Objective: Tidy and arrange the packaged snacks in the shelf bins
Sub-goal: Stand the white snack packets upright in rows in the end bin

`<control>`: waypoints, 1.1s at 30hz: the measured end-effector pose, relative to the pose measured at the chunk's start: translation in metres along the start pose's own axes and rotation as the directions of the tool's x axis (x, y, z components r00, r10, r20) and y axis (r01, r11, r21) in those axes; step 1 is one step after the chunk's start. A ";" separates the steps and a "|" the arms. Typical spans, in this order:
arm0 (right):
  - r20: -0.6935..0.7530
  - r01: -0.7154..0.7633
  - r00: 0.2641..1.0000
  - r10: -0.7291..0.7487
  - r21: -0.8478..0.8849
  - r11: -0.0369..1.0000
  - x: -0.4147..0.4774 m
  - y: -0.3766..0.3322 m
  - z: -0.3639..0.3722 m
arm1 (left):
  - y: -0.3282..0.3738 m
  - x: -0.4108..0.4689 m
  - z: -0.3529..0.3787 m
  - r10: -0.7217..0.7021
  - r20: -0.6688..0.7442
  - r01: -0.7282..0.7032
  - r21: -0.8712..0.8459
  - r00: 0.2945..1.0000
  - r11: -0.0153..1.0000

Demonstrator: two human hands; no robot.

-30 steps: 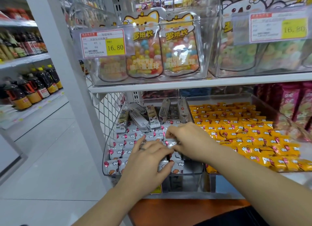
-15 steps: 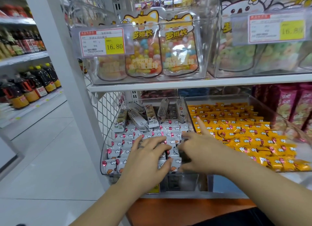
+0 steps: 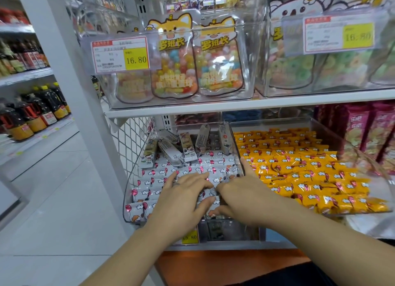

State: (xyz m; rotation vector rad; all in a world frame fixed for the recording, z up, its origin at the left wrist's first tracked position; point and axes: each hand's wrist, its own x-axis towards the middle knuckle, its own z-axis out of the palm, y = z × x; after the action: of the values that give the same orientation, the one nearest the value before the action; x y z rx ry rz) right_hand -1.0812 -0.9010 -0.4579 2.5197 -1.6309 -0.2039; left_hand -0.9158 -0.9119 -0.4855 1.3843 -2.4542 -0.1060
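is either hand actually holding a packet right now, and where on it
The left hand lies flat on the white packets, holding nothing. The right hand curls down into them; whether it pinches one cannot be told.

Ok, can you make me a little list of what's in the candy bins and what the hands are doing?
Left bin: white packets with pink balloons, grey bars standing at the back
Right bin: orange packets in rows
Left hand: flat on the white packets
Right hand: on the white packets by the divider; gripping one or not, can't tell
Shelf above: candy bags, price tag 16.80
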 end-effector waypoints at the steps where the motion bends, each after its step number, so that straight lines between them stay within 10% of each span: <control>1: -0.010 0.007 1.000 -0.007 -0.030 1.000 -0.002 -0.001 0.000 | 0.001 0.000 0.000 0.006 0.012 -0.006 0.019 1.000 1.000; 9: -0.193 0.025 0.976 0.097 0.548 0.836 -0.001 0.033 -0.020 | -0.001 -0.005 -0.006 0.041 0.026 -0.042 0.027 0.999 0.999; 22: -0.334 -0.275 0.882 0.334 0.212 0.938 0.065 0.054 -0.010 | -0.004 -0.001 -0.015 0.061 -0.030 -0.063 -0.038 0.998 0.997; 33: -0.512 -0.031 0.786 0.346 0.527 0.849 0.031 0.040 -0.025 | 0.011 0.031 -0.041 -0.238 -0.120 0.150 -0.492 0.964 0.858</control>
State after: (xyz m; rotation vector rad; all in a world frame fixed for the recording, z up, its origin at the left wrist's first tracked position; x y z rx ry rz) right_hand -1.1000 -0.9445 -0.4273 2.2996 -1.7815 1.0589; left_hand -0.9271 -0.9289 -0.4372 1.3383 -1.9523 -0.5738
